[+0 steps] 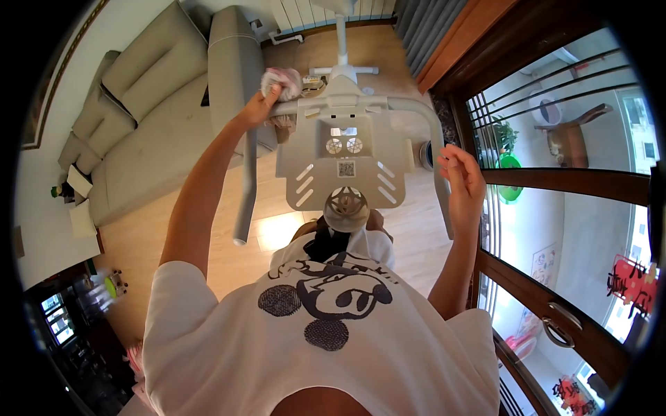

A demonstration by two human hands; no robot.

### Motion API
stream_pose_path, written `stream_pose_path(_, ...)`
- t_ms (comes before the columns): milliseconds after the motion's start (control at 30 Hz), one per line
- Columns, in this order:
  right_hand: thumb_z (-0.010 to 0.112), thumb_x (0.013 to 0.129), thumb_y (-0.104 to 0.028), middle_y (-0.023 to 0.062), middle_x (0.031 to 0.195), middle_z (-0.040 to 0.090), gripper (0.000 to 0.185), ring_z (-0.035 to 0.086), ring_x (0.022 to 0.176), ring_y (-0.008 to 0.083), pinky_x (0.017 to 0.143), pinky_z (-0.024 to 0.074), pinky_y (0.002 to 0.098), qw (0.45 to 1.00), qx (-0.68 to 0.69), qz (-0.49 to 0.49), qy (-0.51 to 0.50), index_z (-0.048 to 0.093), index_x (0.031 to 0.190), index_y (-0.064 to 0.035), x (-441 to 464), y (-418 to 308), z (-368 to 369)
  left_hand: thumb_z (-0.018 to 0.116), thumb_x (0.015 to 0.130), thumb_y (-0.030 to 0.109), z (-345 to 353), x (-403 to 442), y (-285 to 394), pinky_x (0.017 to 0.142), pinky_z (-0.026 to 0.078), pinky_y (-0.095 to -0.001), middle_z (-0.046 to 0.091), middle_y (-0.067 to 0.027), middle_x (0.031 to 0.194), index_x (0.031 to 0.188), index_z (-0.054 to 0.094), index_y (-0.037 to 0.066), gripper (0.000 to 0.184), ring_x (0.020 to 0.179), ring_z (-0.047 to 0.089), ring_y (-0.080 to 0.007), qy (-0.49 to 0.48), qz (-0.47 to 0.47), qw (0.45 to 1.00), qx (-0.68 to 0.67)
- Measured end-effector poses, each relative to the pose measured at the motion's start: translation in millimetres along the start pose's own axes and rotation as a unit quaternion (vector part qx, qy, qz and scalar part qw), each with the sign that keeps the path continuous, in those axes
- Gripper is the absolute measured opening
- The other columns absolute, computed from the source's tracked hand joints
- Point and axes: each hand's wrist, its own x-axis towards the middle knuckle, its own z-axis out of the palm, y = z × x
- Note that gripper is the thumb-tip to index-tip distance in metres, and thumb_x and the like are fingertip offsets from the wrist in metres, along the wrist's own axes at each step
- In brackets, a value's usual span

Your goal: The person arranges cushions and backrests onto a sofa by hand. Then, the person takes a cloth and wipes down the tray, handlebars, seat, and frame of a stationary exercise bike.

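My left hand point(261, 105) is closed on a pink-and-white cloth point(281, 82), pressed at the far left bend of a grey handlebar point(248, 184). More of the cloth seems to hang below the bar. The handlebar belongs to what looks like an exercise bike, with a grey plastic panel point(295, 149) between its two arms. Set into the panel's near edge is a round cup holder point(346, 209). Beside the right arm of the bar point(438, 156), my right hand point(463, 177) is raised with loosely bent fingers and holds nothing.
A grey sofa point(163, 118) runs along the left side. Dark-framed glass doors point(534, 277) stand close on the right. Past the panel, the machine's white post and foot point(342, 69) rest on the wooden floor point(291, 59). Grey curtains point(430, 31) hang at the back right.
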Motion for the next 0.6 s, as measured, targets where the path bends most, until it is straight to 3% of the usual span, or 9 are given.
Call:
stream_pose_path(67,0.053,0.100,-0.009,0.0118,0.115,0.068,0.026,0.065,0.108,0.0202,0.093,0.0500,0.0298,1.000,0.006,-0.017,0.017,0.063,0.122,0.0006,-6.7,4.2,-10.1,0.048,0.100,0.057,1.5,1.8,-5.5,0.103,0.041,-0.0331,0.059,-0.0110,0.129,0.138,0.051,0.003,0.066,0.120,0.054,-0.0214,0.064,0.038,0.989,-0.129)
stream_pose_path(133,0.053,0.100,-0.008,0.0117,0.115,0.068,0.026,0.066,0.108,0.0201,0.091,0.0504,0.0292,0.999,-0.004,-0.014,0.045,0.063,0.122,0.0000,-13.4,13.8,-22.2,0.047,0.101,0.057,9.0,-30.6,30.5,0.106,0.038,-0.0328,0.057,-0.0092,0.128,0.138,0.050,0.000,0.068,0.121,0.050,-0.0183,0.111,0.059,0.969,-0.215)
stream_pose_path(167,0.053,0.099,-0.008,0.0116,0.115,0.069,0.026,0.066,0.107,0.0200,0.091,0.0506,0.0289,0.998,-0.010,-0.009,0.057,0.063,0.122,-0.0003,-17.5,18.5,-28.2,0.044,0.103,0.052,14.3,-37.7,23.0,0.107,0.037,-0.0328,0.056,-0.0103,0.130,0.139,0.049,0.001,0.063,0.120,0.051,-0.0177,0.111,0.088,0.973,-0.185)
stream_pose_path(233,0.053,0.099,-0.008,0.0110,0.114,0.069,0.026,0.067,0.106,0.0190,0.089,0.0509,0.0282,0.996,-0.028,0.011,0.081,0.064,0.121,-0.0006,-26.5,23.7,-34.5,0.047,0.103,0.048,12.1,-56.0,26.3,0.107,0.037,-0.0337,0.054,-0.0105,0.131,0.141,0.045,0.000,0.061,0.120,0.052,-0.0182,0.020,0.150,0.986,-0.069)
stream_pose_path(300,0.053,0.099,-0.008,0.0099,0.114,0.070,0.025,0.067,0.105,0.0165,0.087,0.0510,0.0269,0.994,-0.042,0.020,0.094,0.064,0.121,-0.0009,-32.4,25.9,-36.5,0.060,0.099,0.035,8.4,-60.0,22.5,0.105,0.039,-0.0351,0.052,-0.0122,0.132,0.139,0.045,0.001,0.055,0.117,0.054,-0.0228,-0.048,0.089,0.992,-0.079)
stream_pose_path(400,0.055,0.099,-0.009,0.0096,0.112,0.070,0.024,0.067,0.103,0.0154,0.085,0.0513,0.0263,0.994,-0.035,0.009,0.105,0.065,0.120,-0.0011,-37.0,30.4,-35.4,0.072,0.086,0.026,10.1,-51.0,10.5,0.098,0.046,-0.0396,0.055,-0.0158,0.127,0.134,0.048,0.005,0.057,0.112,0.058,-0.0305,-0.007,0.176,0.974,0.144)
stream_pose_path(500,0.058,0.099,-0.010,0.0091,0.111,0.070,0.024,0.067,0.100,0.0138,0.084,0.0517,0.0259,0.994,-0.053,-0.016,0.099,0.065,0.119,-0.0011,-38.8,28.8,-35.9,0.079,0.074,0.023,28.6,-49.1,27.9,0.089,0.052,-0.0446,0.058,-0.0183,0.122,0.121,0.057,0.009,0.054,0.104,0.062,-0.0376,0.133,0.260,0.902,0.317)
stream_pose_path(600,0.059,0.098,-0.010,0.0082,0.108,0.071,0.023,0.067,0.097,0.0121,0.083,0.0518,0.0250,0.992,-0.054,-0.031,0.106,0.065,0.119,-0.0007,-34.6,24.9,-29.7,0.081,0.068,0.026,36.9,-25.5,44.2,0.086,0.053,-0.0479,0.065,-0.0181,0.111,0.113,0.064,0.010,0.052,0.097,0.065,-0.0394,0.084,0.134,0.895,0.417)
